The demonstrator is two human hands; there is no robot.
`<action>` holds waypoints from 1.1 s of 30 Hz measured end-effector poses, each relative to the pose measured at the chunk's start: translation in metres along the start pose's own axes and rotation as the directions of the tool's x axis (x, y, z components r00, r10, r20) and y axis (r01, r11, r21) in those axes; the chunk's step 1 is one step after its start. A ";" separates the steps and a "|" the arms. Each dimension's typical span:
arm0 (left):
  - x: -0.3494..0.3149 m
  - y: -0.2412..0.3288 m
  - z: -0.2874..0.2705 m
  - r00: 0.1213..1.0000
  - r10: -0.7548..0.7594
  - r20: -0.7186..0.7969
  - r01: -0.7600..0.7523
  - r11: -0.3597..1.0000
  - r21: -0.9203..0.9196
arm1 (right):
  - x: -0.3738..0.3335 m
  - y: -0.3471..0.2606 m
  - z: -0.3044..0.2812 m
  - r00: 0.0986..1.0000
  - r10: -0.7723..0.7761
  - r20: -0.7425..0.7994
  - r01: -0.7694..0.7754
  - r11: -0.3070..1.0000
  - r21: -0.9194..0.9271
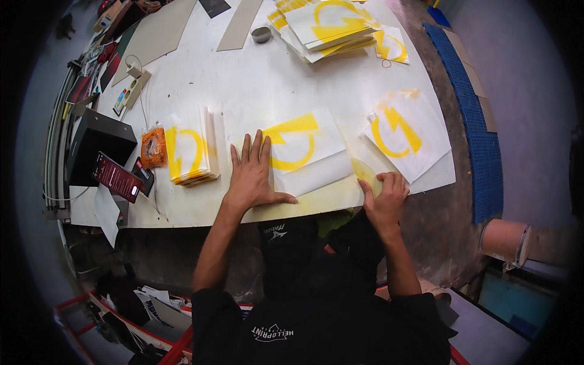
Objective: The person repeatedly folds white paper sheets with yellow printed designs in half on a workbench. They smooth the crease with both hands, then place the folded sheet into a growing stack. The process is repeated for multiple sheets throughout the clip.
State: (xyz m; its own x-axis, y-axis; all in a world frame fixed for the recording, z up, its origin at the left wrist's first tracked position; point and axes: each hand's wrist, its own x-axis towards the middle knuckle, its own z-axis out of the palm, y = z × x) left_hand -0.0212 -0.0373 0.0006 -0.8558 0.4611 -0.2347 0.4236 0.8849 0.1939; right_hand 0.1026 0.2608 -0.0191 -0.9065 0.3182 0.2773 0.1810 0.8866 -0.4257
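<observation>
In front of me lies a white paper piece with a yellow printed shape, its near part a plain white folded strip. My left hand rests flat with fingers spread along the paper's left edge, thumb below the strip. At the paper's lower right, my right hand has its fingers curled and thumb pressed against a yellowish translucent piece; what exactly it is I cannot make out. Right of that lies a white sheet with a yellow print. Left of my left hand stands a stack of folded yellow-and-white paper pieces.
A large pile of printed sheets sits at the far right, near a small round grey container. On the left are an orange packet, a phone leaning on a black box, and a power strip.
</observation>
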 end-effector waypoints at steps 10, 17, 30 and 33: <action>-0.004 0.011 0.014 0.999 -0.005 -0.052 0.002 0.999 -0.053 | -0.036 -0.077 0.028 0.917 -0.385 -0.103 0.393 0.835 0.384; -0.008 0.008 0.015 0.998 -0.010 -0.060 0.007 0.999 -0.054 | -0.001 0.004 0.021 0.965 -0.115 -0.236 0.153 0.977 0.150; 0.001 0.000 0.041 0.987 -0.006 -0.159 0.019 0.996 0.082 | -0.066 -0.080 0.015 0.893 -0.448 0.053 0.317 0.707 0.632; -0.013 0.006 0.014 0.999 -0.036 -0.015 0.036 0.999 -0.031 | -0.043 -0.059 0.004 0.988 -0.139 -0.067 0.154 0.837 0.524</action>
State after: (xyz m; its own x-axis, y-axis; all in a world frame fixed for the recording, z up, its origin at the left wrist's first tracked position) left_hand -0.0034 -0.0367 -0.0086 -0.8749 0.4275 -0.2276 0.3831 0.8984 0.2147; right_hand 0.1291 0.1934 -0.0096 -0.8953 0.2134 0.3909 -0.1877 0.6152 -0.7657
